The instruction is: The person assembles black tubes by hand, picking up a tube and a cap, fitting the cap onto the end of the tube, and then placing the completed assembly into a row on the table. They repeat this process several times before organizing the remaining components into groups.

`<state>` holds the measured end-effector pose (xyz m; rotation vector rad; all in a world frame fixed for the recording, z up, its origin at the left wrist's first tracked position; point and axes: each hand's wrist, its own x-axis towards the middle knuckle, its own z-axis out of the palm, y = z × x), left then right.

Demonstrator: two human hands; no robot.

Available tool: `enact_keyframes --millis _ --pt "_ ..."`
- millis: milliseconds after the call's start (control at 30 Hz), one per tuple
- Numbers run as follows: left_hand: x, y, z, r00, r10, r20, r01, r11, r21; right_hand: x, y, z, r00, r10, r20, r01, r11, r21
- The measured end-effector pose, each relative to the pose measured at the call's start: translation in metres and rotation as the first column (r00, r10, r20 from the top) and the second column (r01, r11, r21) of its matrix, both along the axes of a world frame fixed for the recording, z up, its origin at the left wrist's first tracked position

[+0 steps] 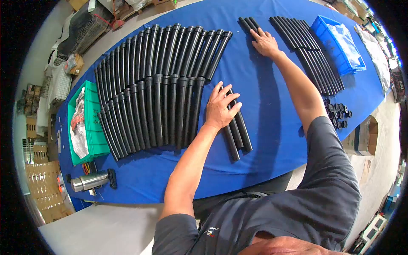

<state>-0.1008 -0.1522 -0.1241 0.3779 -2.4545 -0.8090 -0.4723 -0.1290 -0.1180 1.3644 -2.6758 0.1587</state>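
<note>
My left hand [221,108] lies with spread fingers over the upper part of a small group of black tubes [238,134], just right of the large block of capped tubes. My right hand [264,43] reaches far forward, its fingers spread on another small group of short black tubes [250,24]. Two rows of black tubes with wider collars at their top ends [159,102] fill the left half of the blue cloth. Right of my right hand, thinner black tubes [316,70] lie side by side in two rows.
A green crate [100,142] with wrapped contents stands at the left edge, near a steel flask [90,181]. A blue basket [359,66] holding clear plastic is at the back right. Several black ring-shaped caps [337,114] sit beside my right upper arm.
</note>
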Motion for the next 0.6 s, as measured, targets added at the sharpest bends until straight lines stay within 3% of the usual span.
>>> enact_keyframes --millis 600 --pt "-0.001 0.0 -0.004 1.0 0.007 0.001 -0.007 0.999 -0.035 0.167 0.134 0.006 0.994 0.04 -0.097 -0.053 0.989 -0.135"
